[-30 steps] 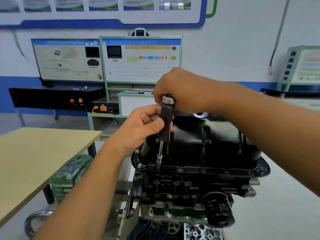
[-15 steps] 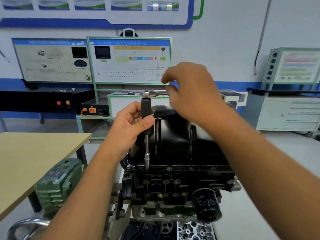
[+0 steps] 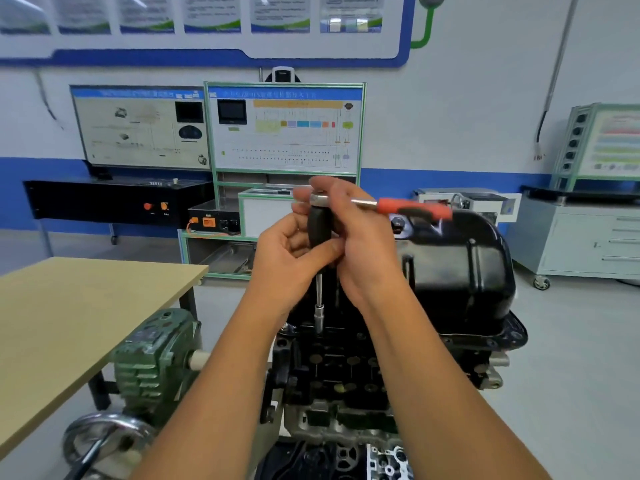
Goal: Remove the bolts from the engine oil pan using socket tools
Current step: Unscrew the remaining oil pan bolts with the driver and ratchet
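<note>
A black oil pan (image 3: 460, 268) sits upside-down on the engine block (image 3: 349, 372) in the middle of the view. A socket driver with a black grip (image 3: 318, 230) stands upright, its silver shaft and socket (image 3: 319, 317) resting on the pan's near-left flange. My left hand (image 3: 287, 261) is wrapped around the black grip. My right hand (image 3: 356, 237) pinches the silver head of a ratchet atop the driver. The ratchet's orange handle (image 3: 414, 207) points right over the pan. The bolt under the socket is hidden.
A tan wooden table (image 3: 76, 317) stands at the left. A green gearbox (image 3: 152, 362) with a steel handwheel (image 3: 104, 441) sits beside the engine stand. Training panels (image 3: 284, 128) and a white drawer cabinet (image 3: 588, 240) line the far wall.
My right hand lifted off the driver's top, then came back down onto the ratchet head. The ratchet's orange handle now shows to the right. The view shifted right.
</note>
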Demonstrator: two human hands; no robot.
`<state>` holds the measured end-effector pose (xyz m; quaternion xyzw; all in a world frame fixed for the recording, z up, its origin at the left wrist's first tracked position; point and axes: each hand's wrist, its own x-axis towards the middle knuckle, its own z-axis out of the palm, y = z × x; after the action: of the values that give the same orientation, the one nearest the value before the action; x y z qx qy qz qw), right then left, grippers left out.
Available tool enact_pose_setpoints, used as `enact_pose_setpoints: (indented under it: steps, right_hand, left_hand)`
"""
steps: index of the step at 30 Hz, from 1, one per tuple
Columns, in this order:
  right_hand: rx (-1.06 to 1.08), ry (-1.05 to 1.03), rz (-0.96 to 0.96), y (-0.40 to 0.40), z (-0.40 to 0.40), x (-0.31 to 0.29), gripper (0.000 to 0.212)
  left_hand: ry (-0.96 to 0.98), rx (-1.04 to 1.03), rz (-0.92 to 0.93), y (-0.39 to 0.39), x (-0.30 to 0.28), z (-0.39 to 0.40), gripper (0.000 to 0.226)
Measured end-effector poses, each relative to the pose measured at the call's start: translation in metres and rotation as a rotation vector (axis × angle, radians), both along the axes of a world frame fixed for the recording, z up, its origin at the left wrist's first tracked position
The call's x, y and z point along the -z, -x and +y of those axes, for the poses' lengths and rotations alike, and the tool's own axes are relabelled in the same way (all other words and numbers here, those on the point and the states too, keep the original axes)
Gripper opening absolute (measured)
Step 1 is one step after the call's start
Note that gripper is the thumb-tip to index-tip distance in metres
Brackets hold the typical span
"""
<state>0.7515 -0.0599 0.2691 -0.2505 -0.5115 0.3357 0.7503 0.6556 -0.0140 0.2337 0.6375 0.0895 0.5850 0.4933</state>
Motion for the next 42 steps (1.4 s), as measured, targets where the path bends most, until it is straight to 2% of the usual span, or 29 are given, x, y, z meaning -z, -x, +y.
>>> enact_pose_setpoints:
  steps: [3, 6, 8, 9, 11, 13, 15, 17, 18, 19, 20, 22, 24, 25, 28, 29, 30, 31, 33, 34, 35, 36, 39, 40, 41, 42]
  right_hand:
    - [-0.118, 0.133, 0.072, 0.003, 0.0, -0.008, 0.03]
    - [0.149, -0.04, -0.061, 0.006, 0.005, -0.002, 0.011]
    - [0.243, -0.065, -0.136, 0.005, 0.008, 0.0, 0.013]
    - [0.161, -0.024, -0.109, 0.003, 0.009, -0.001, 0.012]
    - [-0.153, 0.127, 0.057, -0.003, 0.007, -0.008, 0.013]
    - [-0.216, 0.193, 0.153, -0.011, 0.009, -0.01, 0.017]
    - [0.005, 0.037, 0.055, -0.014, 0.011, -0.005, 0.011]
    - [0.295, -0.188, -0.178, -0.012, 0.009, 0.0, 0.01]
    - [0.346, -0.255, -0.266, -0.012, 0.008, 0.003, 0.011]
    - [0.307, -0.251, -0.267, -0.013, 0.007, 0.003, 0.009]
    - [0.189, -0.166, -0.185, -0.012, 0.005, -0.001, 0.011]
    - [-0.156, 0.055, 0.088, -0.012, 0.001, -0.013, 0.031]
    - [-0.232, 0.13, 0.203, -0.012, 0.002, -0.018, 0.038]
    - [-0.128, 0.087, 0.139, -0.01, 0.002, -0.015, 0.032]
    - [0.39, -0.167, -0.242, 0.001, 0.0, -0.001, 0.012]
    - [0.452, -0.21, -0.285, 0.001, 0.002, 0.001, 0.012]
    - [0.416, -0.179, -0.255, 0.001, 0.003, 0.0, 0.016]
    - [0.284, -0.079, -0.158, 0.0, 0.003, -0.006, 0.025]
    - [-0.114, 0.154, 0.059, -0.005, -0.001, -0.02, 0.04]
    - [-0.229, 0.225, 0.114, -0.007, -0.001, -0.024, 0.042]
    - [-0.248, 0.234, 0.128, -0.006, 0.001, -0.023, 0.041]
    - [-0.19, 0.193, 0.115, -0.002, 0.004, -0.02, 0.037]
    - [0.26, -0.09, -0.06, 0.014, 0.009, -0.003, 0.027]
    - [0.352, -0.168, -0.116, 0.017, 0.01, 0.003, 0.026]
    - [0.358, -0.199, -0.142, 0.019, 0.012, 0.005, 0.028]
    - [0.266, -0.175, -0.128, 0.019, 0.011, 0.004, 0.029]
  left_hand:
    - [0.05, 0.105, 0.034, 0.008, 0.003, -0.002, 0.024]
    - [0.071, 0.064, 0.031, 0.011, 0.003, -0.001, 0.017]
    - [0.041, -0.034, 0.025, 0.01, 0.001, -0.002, 0.023]
    - [0.04, -0.047, 0.027, 0.009, 0.001, -0.003, 0.03]
    - [0.065, 0.0, 0.058, 0.011, 0.002, -0.002, 0.035]
    - [0.064, 0.072, 0.123, 0.015, 0.004, 0.001, 0.032]
    - [0.044, 0.073, 0.169, 0.019, 0.004, 0.003, 0.039]
    - [-0.011, -0.001, 0.194, 0.017, 0.003, 0.002, 0.037]
    - [-0.041, -0.048, 0.21, 0.015, 0.002, 0.001, 0.033]
    - [-0.058, -0.086, 0.226, 0.013, 0.001, -0.001, 0.031]
    - [-0.059, -0.098, 0.239, 0.013, 0.001, -0.002, 0.033]
    - [-0.037, -0.025, 0.273, 0.014, 0.002, -0.002, 0.036]
    - [-0.017, 0.041, 0.303, 0.015, 0.003, -0.002, 0.033]
    - [-0.014, 0.022, 0.305, 0.015, 0.003, -0.002, 0.033]
    - [-0.089, -0.135, 0.279, 0.011, 0.004, -0.004, 0.031]
    - [-0.106, -0.178, 0.271, 0.009, 0.006, -0.005, 0.03]
    - [-0.106, -0.208, 0.265, 0.009, 0.008, -0.007, 0.03]
    - [-0.092, -0.21, 0.266, 0.009, 0.01, -0.008, 0.027]
    - [-0.036, -0.111, 0.301, 0.012, 0.013, -0.01, 0.018]
    - [-0.011, -0.062, 0.334, 0.013, 0.015, -0.011, 0.016]
    - [-0.001, -0.045, 0.358, 0.013, 0.016, -0.011, 0.018]
    - [-0.001, -0.057, 0.363, 0.013, 0.017, -0.01, 0.02]
    - [-0.074, -0.156, 0.341, 0.011, 0.022, -0.011, 0.023]
    - [-0.105, -0.18, 0.336, 0.012, 0.024, -0.012, 0.024]
    - [-0.12, -0.203, 0.324, 0.013, 0.026, -0.014, 0.027]
    - [-0.11, -0.226, 0.301, 0.015, 0.028, -0.015, 0.03]
